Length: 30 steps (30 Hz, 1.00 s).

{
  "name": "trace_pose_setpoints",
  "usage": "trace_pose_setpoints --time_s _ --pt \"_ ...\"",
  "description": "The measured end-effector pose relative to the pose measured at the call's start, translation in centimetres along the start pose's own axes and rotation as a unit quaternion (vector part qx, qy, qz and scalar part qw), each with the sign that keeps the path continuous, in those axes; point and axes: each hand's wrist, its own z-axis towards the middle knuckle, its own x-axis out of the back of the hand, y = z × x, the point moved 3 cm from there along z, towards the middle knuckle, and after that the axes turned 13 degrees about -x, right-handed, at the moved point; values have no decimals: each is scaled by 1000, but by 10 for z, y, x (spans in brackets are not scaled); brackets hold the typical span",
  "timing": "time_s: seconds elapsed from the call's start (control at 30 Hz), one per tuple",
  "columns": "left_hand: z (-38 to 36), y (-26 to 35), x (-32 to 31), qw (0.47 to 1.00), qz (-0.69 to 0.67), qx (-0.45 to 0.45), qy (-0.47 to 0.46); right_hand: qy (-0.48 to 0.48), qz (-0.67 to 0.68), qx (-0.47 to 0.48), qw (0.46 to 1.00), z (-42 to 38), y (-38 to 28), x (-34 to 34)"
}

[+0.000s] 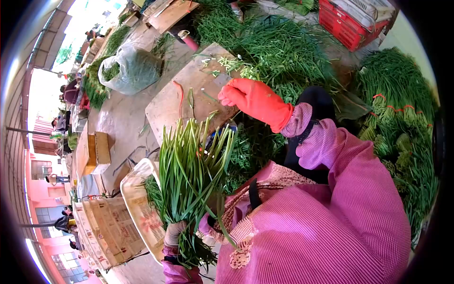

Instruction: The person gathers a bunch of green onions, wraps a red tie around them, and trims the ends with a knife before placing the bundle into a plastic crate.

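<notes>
A thick bunch of long green stalks (189, 165), like garlic chives, is held in my left hand (175, 233), which wears a pale glove. The pale cut ends point away from me and the leaves hang down below my wrist. In an orange rubber glove, my right hand (246, 98) has its fingers curled over the wooden board (165, 102). A flat grey piece (222, 79) shows right at its fingertips; I cannot tell whether the hand grips it. On the board lie a red tie (180, 97) and cut-off stalk ends (230, 64).
Loose greens (283, 52) are heaped past the board. Tied bundles (397, 94) are stacked at right, below a red crate (345, 26). A white plastic basket (137, 189) stands beside the held bunch. Further left are a clear plastic bag (130, 68), cardboard boxes (97, 151) and people.
</notes>
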Motion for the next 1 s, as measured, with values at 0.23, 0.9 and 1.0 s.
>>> trace_pose_setpoints --time_s 0.23,0.9,1.0 --pt "-3 -22 12 996 86 -26 17 -209 -420 -103 877 -5 47 -44" --pt "16 78 -47 997 -61 -35 -29 -279 -10 -215 936 -2 128 -79" --pt "16 95 -55 999 -23 -26 5 -296 -86 -231 923 -7 110 -70"
